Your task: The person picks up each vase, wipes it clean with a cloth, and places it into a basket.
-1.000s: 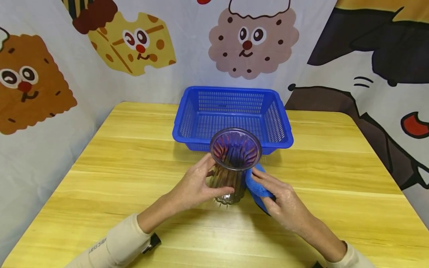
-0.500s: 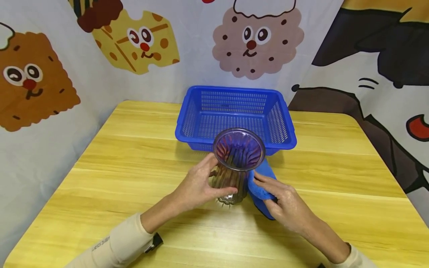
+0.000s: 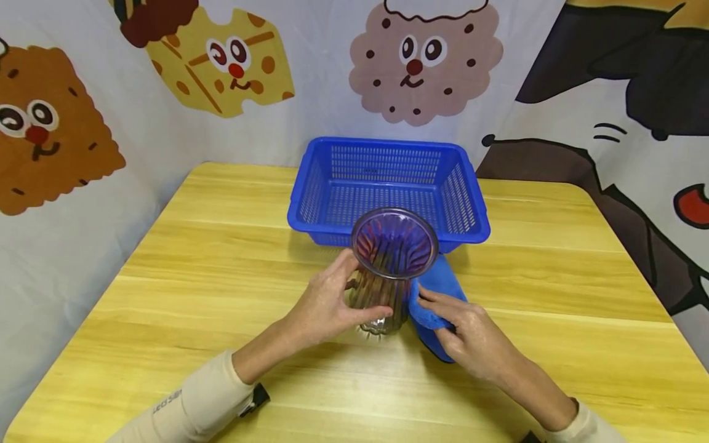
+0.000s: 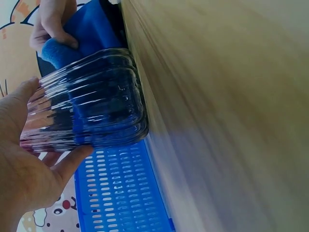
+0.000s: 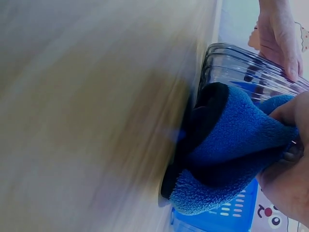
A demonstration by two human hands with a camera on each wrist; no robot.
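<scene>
A ribbed, purple-tinted glass vase [image 3: 382, 295] with a flared rim stands upright in front of the basket. My left hand [image 3: 324, 301] grips its left side, thumb across the front and fingers round the back. In the left wrist view the ribbed wall of the vase [image 4: 96, 101] shows between thumb and fingers. My right hand [image 3: 476, 335] pinches a blue cloth [image 3: 440, 295] against the vase's right side. The plush cloth [image 5: 231, 145] has a dark edging and hangs in folds down to the table in the right wrist view.
Behind the vase, a blue plastic basket [image 3: 382, 200] with slotted walls sits toward the back of the wooden table [image 3: 183, 277]. The vase's rim overlaps the basket's front edge in the head view. A cartoon-printed curtain [image 3: 321, 80] hangs along the back and sides.
The blue cloth has spread out farther to the right behind the right hand's fingers. Both hands keep their places at the vase; the head view has shifted slightly.
</scene>
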